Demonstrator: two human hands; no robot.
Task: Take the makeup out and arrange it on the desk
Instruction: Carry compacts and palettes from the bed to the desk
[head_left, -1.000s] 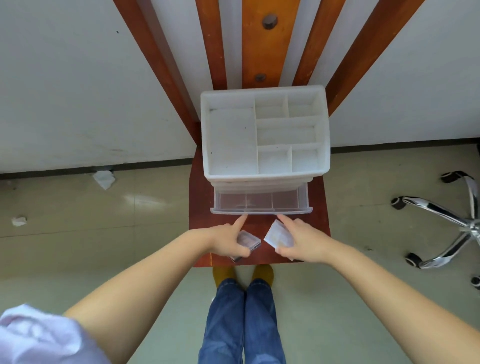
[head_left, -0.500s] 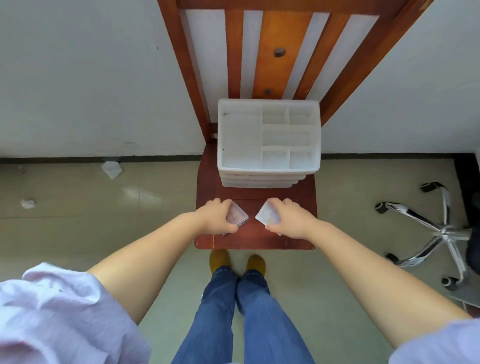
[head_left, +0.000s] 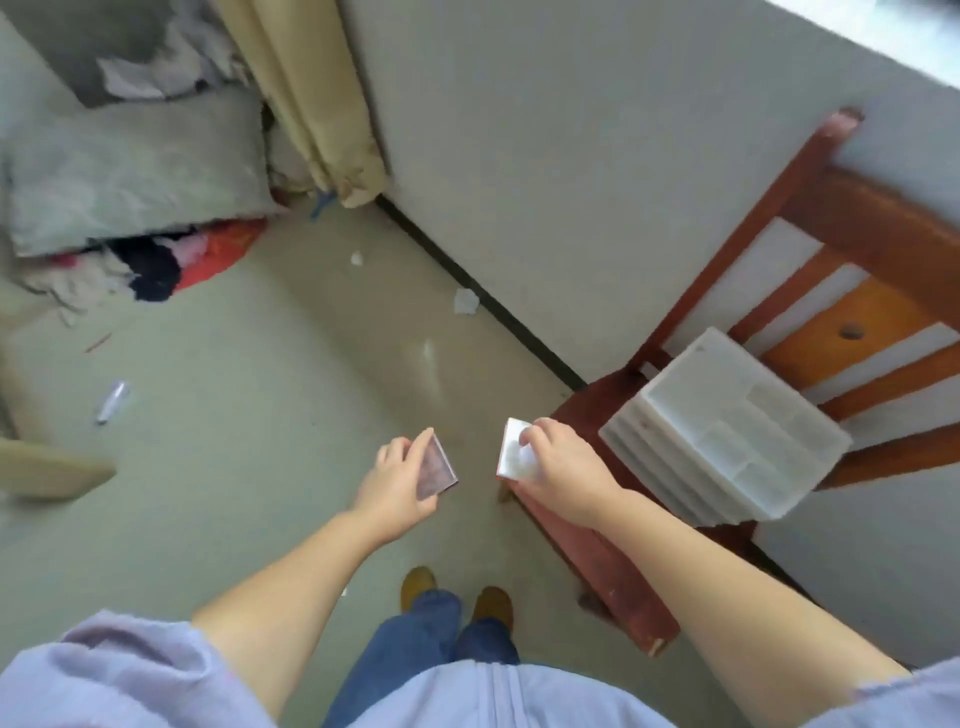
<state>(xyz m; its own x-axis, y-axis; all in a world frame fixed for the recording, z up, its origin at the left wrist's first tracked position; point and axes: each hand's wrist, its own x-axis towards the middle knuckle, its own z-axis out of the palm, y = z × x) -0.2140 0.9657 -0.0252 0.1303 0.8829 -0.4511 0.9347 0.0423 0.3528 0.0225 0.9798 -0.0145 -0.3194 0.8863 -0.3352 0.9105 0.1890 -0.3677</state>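
A white drawer organizer sits on the wooden chair. The left hand grips a clear compact; the right hand grips a white compact above the floor.

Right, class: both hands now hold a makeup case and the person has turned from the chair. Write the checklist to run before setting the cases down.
1. Left hand grips the clear case: ok.
2. Right hand grips the white case: ok.
3. Organizer sits steady on the chair: ok.
4. Organizer drawers pushed in: ok.
5. Desk in view: not ok, none shows.
6. Floor ahead free of litter: not ok, paper scraps and a tube lie there.
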